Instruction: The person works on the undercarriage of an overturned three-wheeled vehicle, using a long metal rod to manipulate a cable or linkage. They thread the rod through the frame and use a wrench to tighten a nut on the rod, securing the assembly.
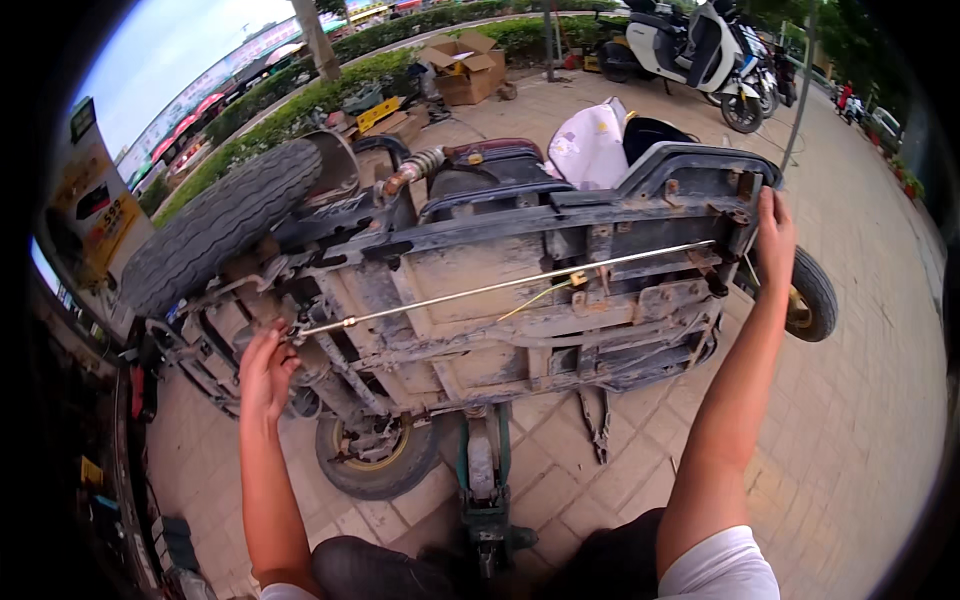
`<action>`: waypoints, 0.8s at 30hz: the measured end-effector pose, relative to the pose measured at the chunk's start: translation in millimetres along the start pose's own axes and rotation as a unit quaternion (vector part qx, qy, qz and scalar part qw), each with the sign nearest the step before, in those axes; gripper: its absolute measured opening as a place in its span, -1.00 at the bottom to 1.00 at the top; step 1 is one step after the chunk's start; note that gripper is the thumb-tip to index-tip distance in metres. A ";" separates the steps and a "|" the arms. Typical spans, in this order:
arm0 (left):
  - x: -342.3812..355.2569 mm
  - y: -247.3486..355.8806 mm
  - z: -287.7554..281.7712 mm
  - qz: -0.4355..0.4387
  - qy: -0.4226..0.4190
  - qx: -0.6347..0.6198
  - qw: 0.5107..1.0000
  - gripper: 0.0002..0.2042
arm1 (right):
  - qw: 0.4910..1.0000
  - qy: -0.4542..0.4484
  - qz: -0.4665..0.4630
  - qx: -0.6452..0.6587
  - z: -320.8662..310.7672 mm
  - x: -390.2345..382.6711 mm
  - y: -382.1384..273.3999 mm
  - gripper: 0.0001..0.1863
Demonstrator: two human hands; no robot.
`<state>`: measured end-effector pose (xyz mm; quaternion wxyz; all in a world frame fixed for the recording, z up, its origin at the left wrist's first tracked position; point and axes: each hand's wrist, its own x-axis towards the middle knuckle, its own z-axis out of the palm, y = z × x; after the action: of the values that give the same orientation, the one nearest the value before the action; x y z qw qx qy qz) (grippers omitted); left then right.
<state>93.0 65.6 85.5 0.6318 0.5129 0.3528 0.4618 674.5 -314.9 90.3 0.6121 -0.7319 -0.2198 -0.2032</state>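
A small wheeled vehicle lies tipped on its side, its dirty underside frame (450, 235) facing me. Across it runs a long thin metal rod (440, 307) with a nut near its left end. The fingers of my left hand (264, 375) are curled at that left end and appear to pinch it. A short yellow cable (538, 300) with a brass-coloured fitting (577, 280) hangs by the rod's middle. My right hand (776, 235) grips the far right edge of the frame, its fingertips partly hidden behind it.
A green jack-like stand (483, 470) rises between my knees below the frame. Pliers (596, 425) lie on the paving beside it. Wheels stick out: rear tyre (225, 225), lower tyre (380, 480), front wheel (810, 295). Behind are a cardboard box (465, 75) and a parked white scooter (690, 50).
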 end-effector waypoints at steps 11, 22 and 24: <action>14.0 -22.7 -14.0 0.052 -0.156 -0.017 0.986 -0.77 | 0.999 -0.034 0.030 0.017 -30.0 32.4 48.6 -0.37; 3.4 -19.0 -5.5 0.017 -0.088 -0.036 0.995 -0.72 | 0.915 -0.321 -0.246 0.002 44.0 -108.0 -199.6 -0.58; -1.4 -21.8 -6.3 0.022 -0.056 -0.006 0.998 -0.71 | 0.717 -0.573 -0.394 0.053 72.3 -184.0 -248.7 -0.61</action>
<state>91.5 65.3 62.8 0.6431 0.5420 0.3029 0.4483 383.6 -218.9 174.5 0.2720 -0.5218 -0.8073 0.0439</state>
